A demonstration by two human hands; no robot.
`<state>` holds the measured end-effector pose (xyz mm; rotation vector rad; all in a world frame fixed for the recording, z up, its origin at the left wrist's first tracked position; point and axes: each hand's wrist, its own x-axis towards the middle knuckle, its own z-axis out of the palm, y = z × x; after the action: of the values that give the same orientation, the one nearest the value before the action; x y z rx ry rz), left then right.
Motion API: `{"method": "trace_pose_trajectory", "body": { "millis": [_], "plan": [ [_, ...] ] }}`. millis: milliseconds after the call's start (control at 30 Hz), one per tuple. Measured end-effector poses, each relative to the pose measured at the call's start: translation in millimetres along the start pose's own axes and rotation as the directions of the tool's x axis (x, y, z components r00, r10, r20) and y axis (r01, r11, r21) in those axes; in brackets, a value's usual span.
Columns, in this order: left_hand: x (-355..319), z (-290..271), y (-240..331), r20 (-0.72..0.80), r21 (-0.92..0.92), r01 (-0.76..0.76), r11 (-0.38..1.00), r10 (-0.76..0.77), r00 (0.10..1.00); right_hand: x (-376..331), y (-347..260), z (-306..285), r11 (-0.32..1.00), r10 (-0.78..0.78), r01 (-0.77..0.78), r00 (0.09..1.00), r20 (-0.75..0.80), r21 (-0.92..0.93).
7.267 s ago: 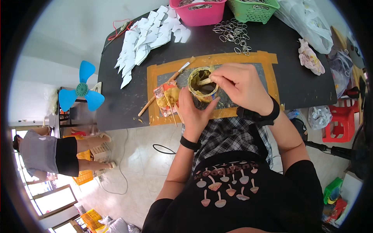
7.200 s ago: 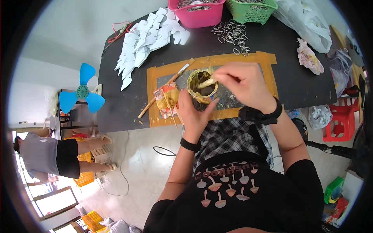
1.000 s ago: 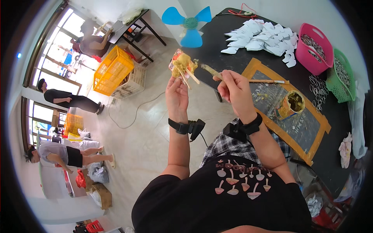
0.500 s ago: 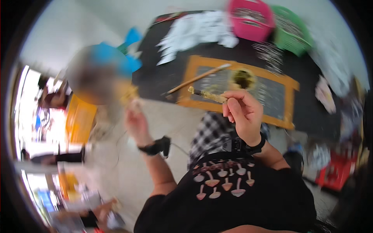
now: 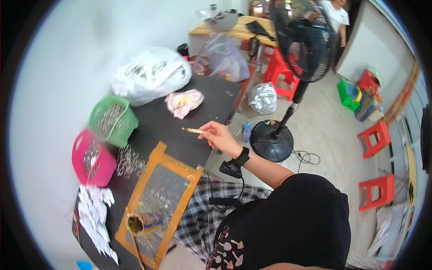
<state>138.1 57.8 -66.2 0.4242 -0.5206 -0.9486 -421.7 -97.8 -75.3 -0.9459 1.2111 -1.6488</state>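
My right hand (image 5: 219,136) is shut on a thin brush with a gold-coated tip (image 5: 193,130), held above the edge of the black table (image 5: 180,135). A black band sits on that wrist. My left hand is out of the picture. On the table lies a dark board with an orange frame (image 5: 158,198). A small can of gold paint (image 5: 138,223) stands on the board's lower corner, well away from the brush.
A green basket (image 5: 112,119) and a pink basket (image 5: 90,157) stand on the table, with metal rings (image 5: 128,159), white paper cutouts (image 5: 96,216), a pink crumpled bundle (image 5: 184,102) and a white bag (image 5: 150,74). A standing fan (image 5: 272,141) and red stools (image 5: 375,137) are on the floor.
The view has swung round sharply. My left hand and the yellow object it held have left the picture. My right hand still grips the brush, now farther from the can.
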Motion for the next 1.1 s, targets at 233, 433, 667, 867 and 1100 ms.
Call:
{"method": "trace_pose_trajectory", "body": {
  "millis": [233,433,667,867,1100],
  "plan": [
    [10.9,78.2,-32.8,0.076,-0.157,0.106,0.982,-0.095,0.993,20.8,10.3,-14.7,0.603,-0.498,0.303,0.865,-0.052,-0.738],
    [8.7,124.0,-82.3,0.231,-0.122,0.225,0.967,-0.193,0.954,30.5,17.1,-1.7,0.378,-0.569,0.313,0.821,0.048,-0.871],
    [-22.6,232.3,-175.5,0.34,0.233,0.458,0.858,-0.514,0.788,32.5,21.8,0.5,0.35,-0.563,0.338,0.821,0.092,-0.874],
    [-51.4,287.7,-245.3,0.503,0.232,0.588,0.775,-0.613,0.609,13.7,6.9,-28.7,0.51,-0.563,0.399,0.825,0.056,-0.762],
    [-63.6,304.8,-287.9,0.602,0.225,0.656,0.72,-0.632,0.488,-27.7,-22.7,-55.1,0.644,-0.574,0.381,0.814,-0.09,-0.663]
  ]
}}
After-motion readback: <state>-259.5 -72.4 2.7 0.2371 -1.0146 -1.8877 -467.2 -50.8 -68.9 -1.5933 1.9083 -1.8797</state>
